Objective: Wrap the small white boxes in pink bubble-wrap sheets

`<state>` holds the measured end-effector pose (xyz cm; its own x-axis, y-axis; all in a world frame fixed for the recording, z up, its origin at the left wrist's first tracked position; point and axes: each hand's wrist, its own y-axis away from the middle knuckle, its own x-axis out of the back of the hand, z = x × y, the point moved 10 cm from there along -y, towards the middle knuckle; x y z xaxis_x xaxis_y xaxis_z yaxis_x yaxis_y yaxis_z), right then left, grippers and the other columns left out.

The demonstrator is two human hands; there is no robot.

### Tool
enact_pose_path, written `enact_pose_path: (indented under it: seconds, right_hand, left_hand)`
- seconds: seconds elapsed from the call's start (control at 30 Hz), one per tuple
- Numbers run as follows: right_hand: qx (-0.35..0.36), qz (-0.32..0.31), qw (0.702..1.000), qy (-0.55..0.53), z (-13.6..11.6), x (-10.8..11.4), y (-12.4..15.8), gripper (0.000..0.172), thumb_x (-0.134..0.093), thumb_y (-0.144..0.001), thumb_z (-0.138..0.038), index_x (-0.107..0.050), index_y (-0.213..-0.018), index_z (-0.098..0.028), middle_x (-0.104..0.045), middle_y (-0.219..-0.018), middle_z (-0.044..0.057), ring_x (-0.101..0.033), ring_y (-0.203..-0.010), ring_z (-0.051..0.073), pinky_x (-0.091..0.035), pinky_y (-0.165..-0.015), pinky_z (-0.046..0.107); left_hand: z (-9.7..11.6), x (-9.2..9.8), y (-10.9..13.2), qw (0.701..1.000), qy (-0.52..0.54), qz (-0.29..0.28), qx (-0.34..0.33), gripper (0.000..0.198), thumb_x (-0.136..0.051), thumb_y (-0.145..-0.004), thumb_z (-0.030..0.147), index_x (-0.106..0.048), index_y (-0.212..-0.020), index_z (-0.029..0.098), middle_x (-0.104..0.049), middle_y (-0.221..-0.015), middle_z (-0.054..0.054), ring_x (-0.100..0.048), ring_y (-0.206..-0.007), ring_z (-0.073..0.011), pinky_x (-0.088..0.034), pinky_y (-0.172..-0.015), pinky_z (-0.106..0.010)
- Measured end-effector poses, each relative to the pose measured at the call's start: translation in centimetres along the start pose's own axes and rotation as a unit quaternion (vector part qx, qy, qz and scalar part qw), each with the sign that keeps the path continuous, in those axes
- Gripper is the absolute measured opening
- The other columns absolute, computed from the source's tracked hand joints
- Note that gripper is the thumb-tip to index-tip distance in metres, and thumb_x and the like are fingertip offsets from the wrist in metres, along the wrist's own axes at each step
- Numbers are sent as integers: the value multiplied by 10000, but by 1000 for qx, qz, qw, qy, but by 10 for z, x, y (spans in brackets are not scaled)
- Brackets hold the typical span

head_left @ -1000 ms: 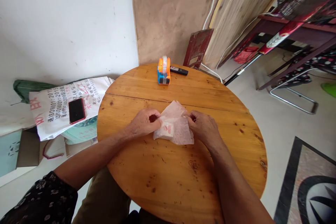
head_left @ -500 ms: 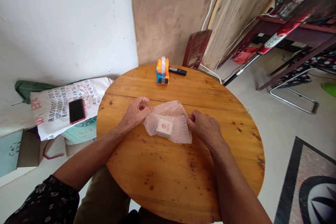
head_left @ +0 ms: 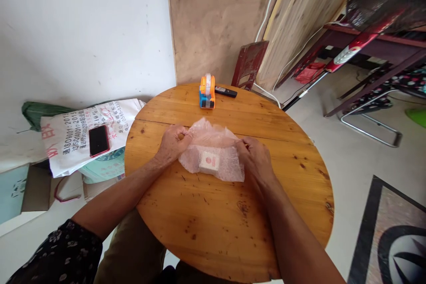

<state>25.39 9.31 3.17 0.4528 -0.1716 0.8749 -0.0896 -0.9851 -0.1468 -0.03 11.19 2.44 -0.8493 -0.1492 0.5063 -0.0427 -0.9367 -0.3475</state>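
Note:
A small white box [head_left: 209, 161] with a red print on top rests on a sheet of bubble wrap [head_left: 229, 168] at the middle of the round wooden table [head_left: 206, 230]. My left hand [head_left: 173, 143] pinches the wrap's upper left edge between thumb and fingers. On the other side, my right hand [head_left: 254, 155] has its fingers closed on the right edge. The far part of the sheet is lifted and stretched between both hands, behind the box.
An orange and blue tape dispenser [head_left: 207, 92] stands at the table's far edge, beside a black remote-like object [head_left: 226, 92]. Left of the table, a phone [head_left: 99, 140] lies on a white printed sack [head_left: 76, 142]. A wooden chair [head_left: 249, 64] stands behind; a fan [head_left: 353, 49] is at right.
My left hand has closed on the wrap's edge, and my right hand has shifted slightly up and left. The wrap's far flap is raised and spread wider; the box stays on the sheet.

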Motion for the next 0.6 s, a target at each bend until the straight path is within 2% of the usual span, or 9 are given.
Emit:
enact_pose_path:
  seconds: [0.1,0.17,0.3,0.4,0.5,0.6]
  right_hand:
    - [-24,-18,996,-78,15,-3,-6,318,-378,-813,-403,-433,-559,-220,-485,-557,4,-465,-578,164,-289,-550,272]
    - [-25,-23,995,-89,20,-3,-9,318,-375,-803,-408,-425,-548,-223,-480,-541,1,-477,-569,169,-296,-548,274]
    - [-17,-11,999,-40,19,0,-10,318,-373,-821,-381,-445,-554,-225,-498,-522,3,-504,-567,177,-296,-553,279]
    - [-36,-1,999,36,19,1,-8,290,-426,-816,-347,-495,-565,-218,-548,-548,16,-504,-568,176,-275,-545,283]
    - [-51,2,993,109,16,2,-5,225,-499,-804,-321,-567,-621,-208,-615,-619,40,-550,-621,186,-267,-548,284]
    - [-66,-14,987,146,16,1,-3,189,-536,-817,-323,-609,-691,-202,-659,-695,61,-599,-693,203,-281,-562,285]
  left_hand:
    - [-7,6,-4,998,-62,11,10,187,-550,-768,232,-537,-588,183,-623,-704,-20,-530,-775,-176,-422,-759,-314]
    - [-12,5,-7,995,-96,-3,24,202,-547,-767,233,-534,-571,185,-617,-689,-22,-527,-772,-186,-416,-757,-324]
    - [-19,1,-10,988,-146,-33,45,213,-533,-779,241,-554,-574,184,-600,-653,-25,-509,-708,-184,-408,-716,-325]
    - [-20,4,-11,991,-123,-22,58,106,-566,-762,242,-605,-684,180,-634,-697,-22,-528,-699,-170,-415,-687,-299]
    - [-10,15,-8,996,-72,25,49,62,-577,-754,243,-594,-735,187,-626,-695,1,-539,-676,-147,-429,-664,-269]
    - [19,28,0,998,-4,64,-23,96,-537,-799,241,-574,-729,187,-614,-688,5,-546,-656,-126,-456,-666,-253]
